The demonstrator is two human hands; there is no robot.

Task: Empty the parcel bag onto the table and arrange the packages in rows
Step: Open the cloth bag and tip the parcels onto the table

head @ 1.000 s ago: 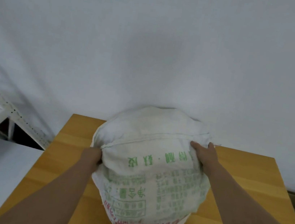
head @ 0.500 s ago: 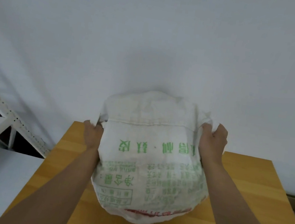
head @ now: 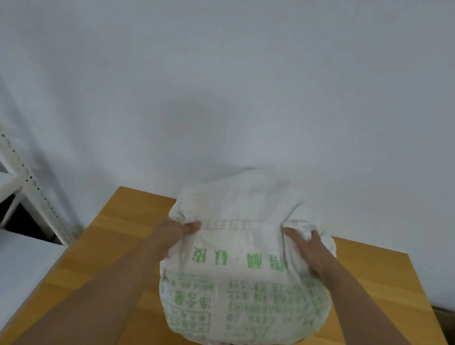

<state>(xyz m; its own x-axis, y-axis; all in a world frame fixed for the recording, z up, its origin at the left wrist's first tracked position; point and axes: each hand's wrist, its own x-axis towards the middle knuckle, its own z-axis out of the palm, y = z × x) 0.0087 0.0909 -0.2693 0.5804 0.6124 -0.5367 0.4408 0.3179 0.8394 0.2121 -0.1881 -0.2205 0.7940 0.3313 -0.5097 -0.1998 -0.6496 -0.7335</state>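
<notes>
**full parcel bag gripped at both sides over the wooden bench**

seen from the head camera: a bulging white woven parcel bag (head: 248, 266), printed with green characters that read upside down, plus a strip of red print at its lower edge. sits over the middle of a wooden bench (head: 111, 243), toward the right of centre; whether its underside rests on the wood or hangs just above cannot be told. stitched seam running across the upper face, with loose fabric bunched into a hump behind it, toward the wall.

left hand (head: 180, 231) clamped on the bag's left upper corner, fingers curled into a fold of the fabric just beside the seam's end. right hand (head: 307, 249) clamped on the right upper corner, fingers dug into the gathered cloth, thumb lying over the top. both bare forearms reaching in from the near edge, one on either side of the bag.

no packages in sight; contents hidden inside the sack.

plain pale wall (head: 234, 71) behind the bench. white metal shelving (head: 2, 164) with a perforated upright at the left, well apart from the bag. dark cardboard-like shape (head: 453, 327) at the far right edge, past the bench, too dim to identify.
</notes>
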